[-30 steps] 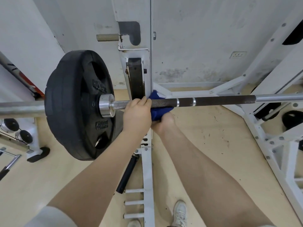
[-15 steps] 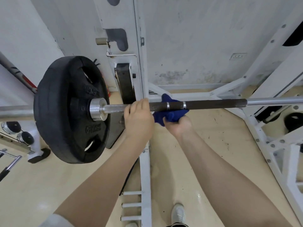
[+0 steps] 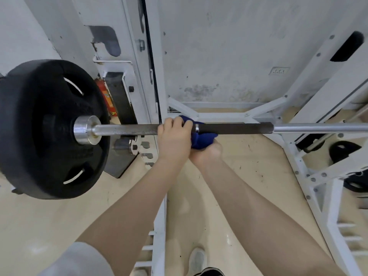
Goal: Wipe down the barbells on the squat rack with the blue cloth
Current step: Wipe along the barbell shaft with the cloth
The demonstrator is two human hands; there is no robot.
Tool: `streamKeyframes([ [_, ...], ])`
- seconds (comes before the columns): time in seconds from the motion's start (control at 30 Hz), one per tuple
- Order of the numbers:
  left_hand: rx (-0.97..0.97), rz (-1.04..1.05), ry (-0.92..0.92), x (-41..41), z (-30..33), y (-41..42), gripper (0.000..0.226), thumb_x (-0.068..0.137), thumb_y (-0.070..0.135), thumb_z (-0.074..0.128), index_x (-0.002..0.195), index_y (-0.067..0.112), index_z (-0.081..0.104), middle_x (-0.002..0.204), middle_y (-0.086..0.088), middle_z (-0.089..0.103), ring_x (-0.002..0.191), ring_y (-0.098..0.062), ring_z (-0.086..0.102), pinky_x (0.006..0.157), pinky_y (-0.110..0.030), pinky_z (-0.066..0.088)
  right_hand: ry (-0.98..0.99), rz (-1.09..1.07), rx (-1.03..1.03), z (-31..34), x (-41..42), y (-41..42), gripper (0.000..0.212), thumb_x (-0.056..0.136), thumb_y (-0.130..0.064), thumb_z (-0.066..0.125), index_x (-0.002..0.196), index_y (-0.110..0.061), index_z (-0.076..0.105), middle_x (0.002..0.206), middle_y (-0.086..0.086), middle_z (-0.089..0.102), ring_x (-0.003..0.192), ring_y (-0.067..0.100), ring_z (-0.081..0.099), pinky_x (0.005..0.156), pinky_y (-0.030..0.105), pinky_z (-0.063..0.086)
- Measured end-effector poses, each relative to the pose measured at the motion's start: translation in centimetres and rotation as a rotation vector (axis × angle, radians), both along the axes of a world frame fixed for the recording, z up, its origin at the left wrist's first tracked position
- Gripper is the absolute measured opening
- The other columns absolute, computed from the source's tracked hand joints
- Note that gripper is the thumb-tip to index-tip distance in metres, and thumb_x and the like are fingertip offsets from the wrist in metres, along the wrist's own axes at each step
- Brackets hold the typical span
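Observation:
A steel barbell (image 3: 239, 128) runs level across the view, with a dark knurled stretch in the middle. A black weight plate (image 3: 45, 128) sits on its left sleeve. My left hand (image 3: 174, 139) is closed over the bar from above. Directly to its right, my right hand (image 3: 207, 154) holds the blue cloth (image 3: 201, 139) wrapped around the bar from below. The two hands touch each other. The cloth hides the bar where it wraps.
A white squat rack upright (image 3: 151, 66) stands behind the bar, and its base frame (image 3: 294, 156) spreads across the beige floor to the right. More black plates (image 3: 342, 152) lie at the right. My white shoe (image 3: 197, 259) is below.
My right hand slid the cloth right along the bar, then back left against my left hand. The view has shifted, so the plate and bar sit further left and look closer.

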State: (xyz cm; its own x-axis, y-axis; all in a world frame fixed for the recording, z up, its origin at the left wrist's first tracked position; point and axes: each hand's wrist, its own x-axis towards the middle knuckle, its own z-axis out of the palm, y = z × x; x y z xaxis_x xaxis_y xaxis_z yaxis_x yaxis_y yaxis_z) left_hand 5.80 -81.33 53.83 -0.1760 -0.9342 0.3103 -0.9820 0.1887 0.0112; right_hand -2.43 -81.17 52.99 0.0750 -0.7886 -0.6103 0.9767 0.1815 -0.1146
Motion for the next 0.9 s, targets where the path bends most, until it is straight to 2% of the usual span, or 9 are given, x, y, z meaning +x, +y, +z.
streamKeyframes([
  [0.13, -0.027, 0.003, 0.082, 0.2, -0.6, 0.2, 0.027, 0.061, 0.027, 0.079, 0.083, 0.018, 0.068, 0.079, -0.002, 0.065, 0.077, -0.028, 0.059, 0.060, -0.031, 0.045, 0.189, -0.067, 0.074, -0.9, -5.4, -0.3, 0.027, 0.086, -0.003, 0.028, 0.066, -0.019, 0.036, 0.057, -0.002, 0.031, 0.050, 0.016, 0.029, 0.048, 0.022, 0.027],
  [0.27, -0.074, 0.054, 0.105, -0.5, -1.1, 0.4, 0.021, 0.075, 0.035, 0.058, 0.084, 0.018, 0.068, 0.084, 0.000, 0.066, 0.083, -0.028, 0.059, 0.061, -0.031, 0.045, 0.046, -0.280, 0.053, -1.3, -12.4, -0.9, 0.027, 0.087, -0.010, 0.024, 0.066, -0.020, 0.037, 0.043, 0.000, 0.036, 0.039, 0.011, 0.023, 0.039, 0.013, 0.021],
  [0.37, -0.055, 0.107, 0.123, -1.6, -0.8, 0.5, 0.023, 0.077, 0.032, 0.055, 0.081, 0.011, 0.066, 0.086, -0.005, 0.066, 0.084, -0.033, 0.060, 0.067, -0.036, 0.046, 0.243, -0.230, 0.060, -1.1, -11.2, -0.7, 0.029, 0.085, -0.004, 0.026, 0.073, -0.021, 0.046, 0.058, -0.001, 0.047, 0.050, 0.011, 0.030, 0.042, 0.015, 0.030],
  [0.43, -0.006, 0.162, 0.201, -2.6, 0.1, 0.4, 0.026, 0.082, 0.031, 0.055, 0.090, 0.008, 0.065, 0.096, -0.009, 0.065, 0.096, -0.034, 0.056, 0.080, -0.042, 0.041, 0.519, -0.031, 0.145, -0.2, -9.2, 0.0, 0.026, 0.077, 0.007, 0.026, 0.074, -0.015, 0.040, 0.068, 0.001, 0.038, 0.059, 0.015, 0.031, 0.051, 0.022, 0.029],
  [0.5, 0.061, 0.165, 0.253, -3.6, 0.7, 0.1, 0.032, 0.089, 0.032, 0.050, 0.113, 0.012, 0.058, 0.116, -0.006, 0.059, 0.115, -0.031, 0.045, 0.093, -0.043, 0.031, 0.707, 0.095, 0.124, 0.4, -9.3, 0.3, 0.035, 0.071, 0.017, 0.036, 0.069, -0.018, 0.033, 0.068, 0.001, 0.031, 0.056, 0.016, 0.033, 0.048, 0.025, 0.031],
  [0.6, 0.104, 0.049, 0.253, -4.9, 0.7, 0.0, 0.038, 0.093, 0.034, 0.045, 0.129, 0.023, 0.047, 0.130, 0.002, 0.050, 0.125, -0.023, 0.036, 0.101, -0.040, 0.022, 0.763, 0.134, 0.146, 1.5, -12.0, 0.7, 0.037, 0.090, 0.005, 0.051, 0.067, -0.019, 0.037, 0.068, -0.003, 0.041, 0.040, 0.003, 0.053, 0.038, 0.012, 0.039],
  [0.67, 0.146, 0.022, 0.234, -5.4, 0.4, 0.0, 0.037, 0.094, 0.036, 0.045, 0.129, 0.027, 0.048, 0.129, 0.004, 0.051, 0.124, -0.022, 0.037, 0.103, -0.040, 0.021, 0.612, -0.017, 0.007, 1.0, -15.3, 0.8, 0.034, 0.096, 0.001, 0.034, 0.068, -0.017, 0.039, 0.063, -0.002, 0.043, 0.029, 0.007, 0.046, 0.030, 0.016, 0.037],
  [0.77, 0.169, 0.040, 0.243, -5.5, 0.5, -0.1, 0.035, 0.094, 0.035, 0.047, 0.128, 0.029, 0.050, 0.124, 0.004, 0.054, 0.122, -0.021, 0.038, 0.102, -0.039, 0.021, 0.109, -0.225, 0.003, 0.3, -19.3, 0.6, 0.024, 0.077, -0.003, 0.029, 0.068, -0.018, 0.045, 0.055, -0.003, 0.043, 0.036, 0.011, 0.022, 0.031, 0.018, 0.021],
  [0.9, 0.177, 0.038, 0.265, -5.6, 1.1, -0.1, 0.032, 0.093, 0.033, 0.049, 0.125, 0.030, 0.053, 0.117, 0.003, 0.056, 0.117, -0.022, 0.041, 0.100, -0.038, 0.021, 0.076, -0.240, 0.034, 0.6, -18.2, 1.0, 0.032, 0.090, -0.013, 0.026, 0.071, -0.017, 0.053, 0.063, 0.000, 0.054, 0.043, 0.015, 0.029, 0.050, 0.015, 0.021],
])
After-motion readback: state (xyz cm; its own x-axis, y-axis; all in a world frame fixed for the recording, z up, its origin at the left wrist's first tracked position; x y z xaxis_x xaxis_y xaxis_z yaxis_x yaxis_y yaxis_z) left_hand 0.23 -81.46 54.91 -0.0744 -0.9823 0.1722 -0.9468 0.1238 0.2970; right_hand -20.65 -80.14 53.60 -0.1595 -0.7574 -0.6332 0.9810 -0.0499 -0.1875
